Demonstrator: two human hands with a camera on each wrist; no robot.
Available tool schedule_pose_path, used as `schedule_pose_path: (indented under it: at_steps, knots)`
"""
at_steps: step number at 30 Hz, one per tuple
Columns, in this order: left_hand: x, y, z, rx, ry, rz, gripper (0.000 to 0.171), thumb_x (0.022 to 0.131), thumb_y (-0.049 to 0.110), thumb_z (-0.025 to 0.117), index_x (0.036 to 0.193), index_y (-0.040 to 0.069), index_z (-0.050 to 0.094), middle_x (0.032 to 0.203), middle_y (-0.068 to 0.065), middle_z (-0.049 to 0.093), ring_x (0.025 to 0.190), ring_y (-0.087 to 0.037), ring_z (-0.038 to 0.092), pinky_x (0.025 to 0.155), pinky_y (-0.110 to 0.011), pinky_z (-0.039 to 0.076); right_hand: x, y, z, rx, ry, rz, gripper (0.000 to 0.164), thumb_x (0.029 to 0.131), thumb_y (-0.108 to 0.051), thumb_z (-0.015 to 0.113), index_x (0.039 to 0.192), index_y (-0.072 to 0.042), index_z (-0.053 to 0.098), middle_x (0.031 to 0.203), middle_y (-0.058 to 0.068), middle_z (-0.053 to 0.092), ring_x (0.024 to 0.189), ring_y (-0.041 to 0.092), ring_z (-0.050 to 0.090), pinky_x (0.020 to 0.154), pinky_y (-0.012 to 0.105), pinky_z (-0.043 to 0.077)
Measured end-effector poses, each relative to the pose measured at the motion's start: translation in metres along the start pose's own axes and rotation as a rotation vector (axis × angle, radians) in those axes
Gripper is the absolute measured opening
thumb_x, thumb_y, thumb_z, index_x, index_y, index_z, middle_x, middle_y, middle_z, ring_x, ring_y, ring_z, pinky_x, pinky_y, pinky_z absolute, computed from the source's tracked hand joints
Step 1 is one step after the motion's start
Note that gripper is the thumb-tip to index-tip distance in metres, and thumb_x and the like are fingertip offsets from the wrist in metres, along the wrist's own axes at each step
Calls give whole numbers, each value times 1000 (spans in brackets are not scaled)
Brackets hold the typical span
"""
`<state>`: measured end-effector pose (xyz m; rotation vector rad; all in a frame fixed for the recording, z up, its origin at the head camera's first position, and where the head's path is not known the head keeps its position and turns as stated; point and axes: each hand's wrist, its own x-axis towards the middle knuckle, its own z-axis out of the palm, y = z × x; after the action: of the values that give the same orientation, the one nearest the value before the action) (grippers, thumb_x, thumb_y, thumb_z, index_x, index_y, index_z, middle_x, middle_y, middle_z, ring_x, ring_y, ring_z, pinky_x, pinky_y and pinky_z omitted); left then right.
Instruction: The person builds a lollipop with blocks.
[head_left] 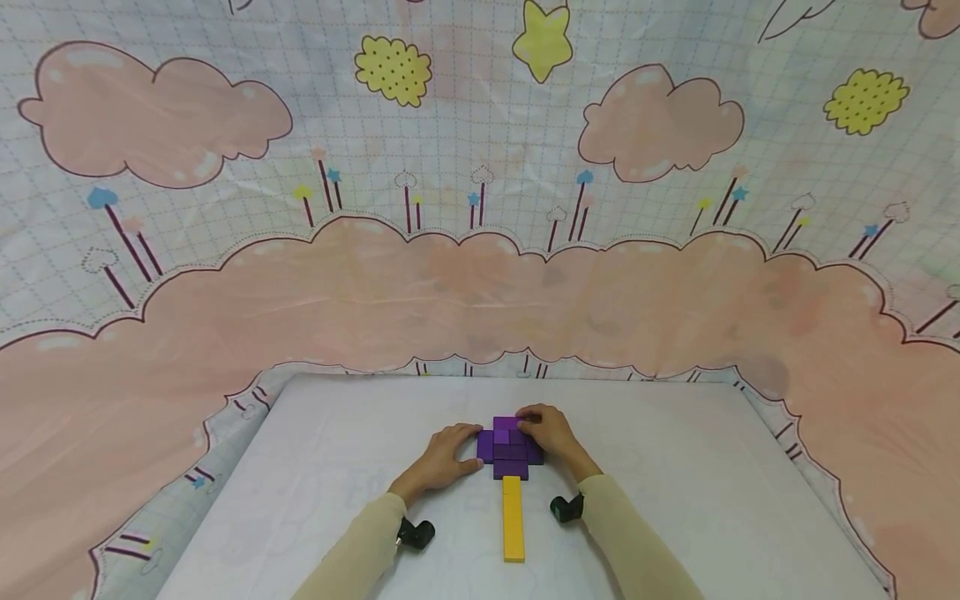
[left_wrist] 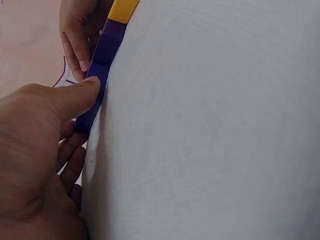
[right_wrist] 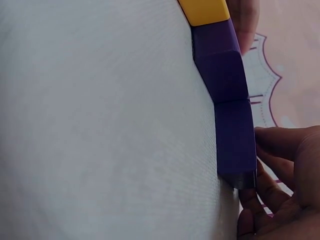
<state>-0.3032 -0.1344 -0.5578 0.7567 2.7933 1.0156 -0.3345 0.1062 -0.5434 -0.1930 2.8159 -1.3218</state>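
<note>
Purple blocks lie on the white table in a flower-like cross, with a small lighter purple block (head_left: 501, 437) at its middle. My left hand (head_left: 441, 457) holds the left purple block (head_left: 485, 447), thumb at its near side and index finger at its far corner. In the left wrist view the thumb (left_wrist: 80, 95) touches that block (left_wrist: 87, 117). My right hand (head_left: 553, 429) grips the right part of the far purple block (head_left: 506, 422); its fingertips partly hide that block. The right purple block (head_left: 535, 455) lies close under this hand. A long yellow block (head_left: 513, 521) extends toward me from the near purple block (head_left: 511, 471).
The white tabletop (head_left: 315, 467) spreads around the blocks. Behind and beside it hangs a cloth (head_left: 480, 292) printed with clouds and stars. A black wrist camera (head_left: 416, 533) is on the left wrist, another black camera (head_left: 566, 507) on the right.
</note>
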Motion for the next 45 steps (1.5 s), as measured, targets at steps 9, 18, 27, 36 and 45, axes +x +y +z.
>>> schedule_pose_path:
  at_steps: [9, 18, 27, 36, 45]
  knots:
    - [0, 0, 2, 25, 1, 10, 62, 90, 32, 69, 144, 9, 47, 144, -12, 51, 136, -36, 44, 115, -57, 27, 3, 6, 1, 36, 26, 13, 22, 95, -13, 61, 114, -9, 71, 119, 13, 69, 113, 31, 61, 104, 51, 47]
    - [1, 0, 1, -14, -5, -9, 68, 89, 32, 70, 147, 8, 43, 148, -14, 47, 140, -37, 39, 118, -58, 24, 0, 11, -5, 69, 44, 25, 22, 95, -13, 61, 114, -8, 71, 114, 11, 71, 106, 27, 63, 100, 48, 50]
    - [-1, 2, -4, -90, -20, -41, 66, 91, 34, 67, 147, 11, 43, 151, -14, 44, 143, -39, 35, 118, -61, 23, -7, 7, -11, 93, 49, 60, 22, 96, -15, 60, 115, -8, 70, 114, 11, 70, 102, 23, 63, 96, 44, 54]
    - [2, 2, -13, -219, 69, -87, 53, 95, 30, 64, 142, 11, 49, 143, -12, 53, 135, -34, 48, 114, -55, 35, -12, 2, -21, 50, 108, -34, 22, 94, -15, 63, 114, -9, 71, 112, 10, 71, 105, 26, 63, 94, 45, 53]
    - [-4, 17, -19, -233, 164, -49, 43, 99, 19, 58, 139, 5, 52, 140, -14, 57, 129, -35, 53, 108, -53, 43, -28, -9, -33, 78, 140, -92, 21, 94, -13, 64, 114, -10, 70, 115, 8, 70, 106, 26, 63, 93, 43, 53]
